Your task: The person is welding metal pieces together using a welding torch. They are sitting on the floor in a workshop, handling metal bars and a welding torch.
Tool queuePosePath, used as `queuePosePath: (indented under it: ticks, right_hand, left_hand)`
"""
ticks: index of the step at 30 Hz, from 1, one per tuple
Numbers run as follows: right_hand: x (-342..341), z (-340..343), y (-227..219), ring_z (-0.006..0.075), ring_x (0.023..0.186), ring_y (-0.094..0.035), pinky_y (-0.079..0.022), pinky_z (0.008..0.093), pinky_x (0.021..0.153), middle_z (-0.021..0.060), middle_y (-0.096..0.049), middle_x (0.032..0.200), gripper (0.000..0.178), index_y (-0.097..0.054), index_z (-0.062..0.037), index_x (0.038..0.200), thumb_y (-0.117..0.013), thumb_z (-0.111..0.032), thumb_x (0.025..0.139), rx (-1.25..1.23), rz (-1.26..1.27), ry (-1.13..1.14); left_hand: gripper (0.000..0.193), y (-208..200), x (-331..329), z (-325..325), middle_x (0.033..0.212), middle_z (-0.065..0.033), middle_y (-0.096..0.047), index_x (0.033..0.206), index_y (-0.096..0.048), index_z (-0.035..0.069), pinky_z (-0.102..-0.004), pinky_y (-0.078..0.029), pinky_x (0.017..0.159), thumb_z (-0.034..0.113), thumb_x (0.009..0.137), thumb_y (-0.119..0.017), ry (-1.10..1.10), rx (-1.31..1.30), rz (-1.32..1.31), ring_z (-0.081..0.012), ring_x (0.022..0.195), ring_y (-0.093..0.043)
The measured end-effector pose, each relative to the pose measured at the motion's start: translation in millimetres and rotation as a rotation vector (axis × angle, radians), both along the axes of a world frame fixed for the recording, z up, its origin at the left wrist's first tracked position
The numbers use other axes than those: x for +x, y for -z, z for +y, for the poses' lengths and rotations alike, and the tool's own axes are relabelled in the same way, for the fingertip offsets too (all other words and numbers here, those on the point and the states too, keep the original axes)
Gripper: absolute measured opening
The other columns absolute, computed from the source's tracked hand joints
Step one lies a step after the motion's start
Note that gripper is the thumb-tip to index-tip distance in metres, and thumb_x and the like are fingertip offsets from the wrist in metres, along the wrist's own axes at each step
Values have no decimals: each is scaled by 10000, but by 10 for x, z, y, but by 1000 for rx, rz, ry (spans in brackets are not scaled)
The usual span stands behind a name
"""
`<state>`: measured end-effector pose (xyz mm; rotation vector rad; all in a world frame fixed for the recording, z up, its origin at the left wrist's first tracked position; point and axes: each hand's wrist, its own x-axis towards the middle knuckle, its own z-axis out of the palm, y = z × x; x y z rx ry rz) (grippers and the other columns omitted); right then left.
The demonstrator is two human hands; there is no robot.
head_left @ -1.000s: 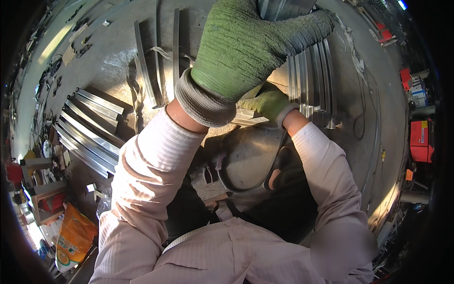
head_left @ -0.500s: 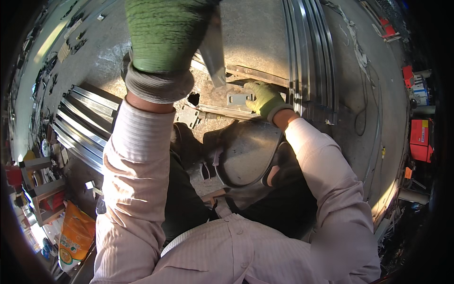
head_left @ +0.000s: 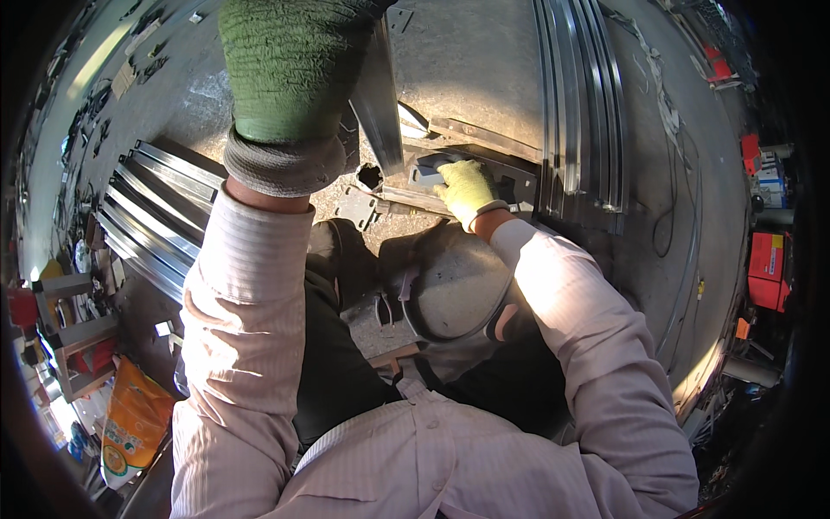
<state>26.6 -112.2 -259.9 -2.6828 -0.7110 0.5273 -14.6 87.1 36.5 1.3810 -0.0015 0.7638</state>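
My left hand [head_left: 290, 78], in a green work glove, is raised close to the camera, its fingers mostly hidden at the upper edge. From it a long shiny metal strip [head_left: 378, 108] slants down, its lower end over the work spot on the floor. My right hand [head_left: 469, 190], in a yellow-green glove, reaches low in front of me. Its fingers are closed on a small grey metal plate [head_left: 424, 170]. To the right of this hand lies a dark metal piece with holes [head_left: 519, 183]. A light plate with holes [head_left: 354, 208] lies on the left, by a dark-mouthed tube [head_left: 369, 177].
Long metal channels [head_left: 581, 104] lie at the right, and a shorter stack [head_left: 156, 216] at the left. A rusty bar [head_left: 484, 137] lies beyond my right hand. Pliers [head_left: 384, 309] lie between my legs. A red box [head_left: 768, 268] stands far right, an orange bag [head_left: 134, 424] lower left.
My right hand has moved left with the small plate. The brownish surface under the plate no longer shows, and the dark piece with holes has come into sight. The strip's lower end has shifted slightly.
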Motion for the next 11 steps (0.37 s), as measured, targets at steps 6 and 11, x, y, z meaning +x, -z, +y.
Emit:
queuePosePath:
  ticks: [6, 11]
  right_hand:
    - [-12, 136, -15, 441, 1102, -693, -550, 499, 964, 236, -735, 1189, 360, -734, -24, 1206, -751, -247, 925, 167, -27, 10]
    - [61, 244, -724, 388, 1239, -685, -556, 464, 1035, 256, -674, 1379, 615, -578, -109, 1508, -745, -304, 949, -26, 144, 69]
  left_hand:
    - [624, -105, -72, 85, 1008, -45, -700, 1303, -649, -33, -303, -521, 823, 320, 870, -928, 132, -190, 64, -158, 912, -655]
    - [684, -132, -172, -102, 1032, -50, -700, 1360, -631, -29, -308, -523, 851, 324, 860, -936, 121, -69, 106, -162, 937, -651]
